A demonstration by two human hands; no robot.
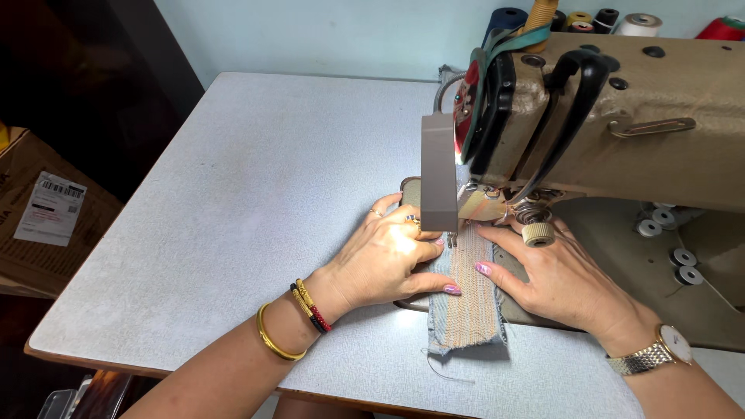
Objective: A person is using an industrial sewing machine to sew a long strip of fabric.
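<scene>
On the grey table (233, 202), left hand (384, 260) and right hand (563, 279) open, flat, flanking denim strip (466, 299).

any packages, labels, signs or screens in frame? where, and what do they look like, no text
Cardboard box: far left, below the table's level, brown, only partly in frame.
Shipping label: stuck on the box's top face, white rectangle with black barcode and small square code, slightly skewed.
No signs or screens visible.
Both hands, left hand and right hand, lie flat on a denim strip at the sewing machine, away from the box.
</scene>
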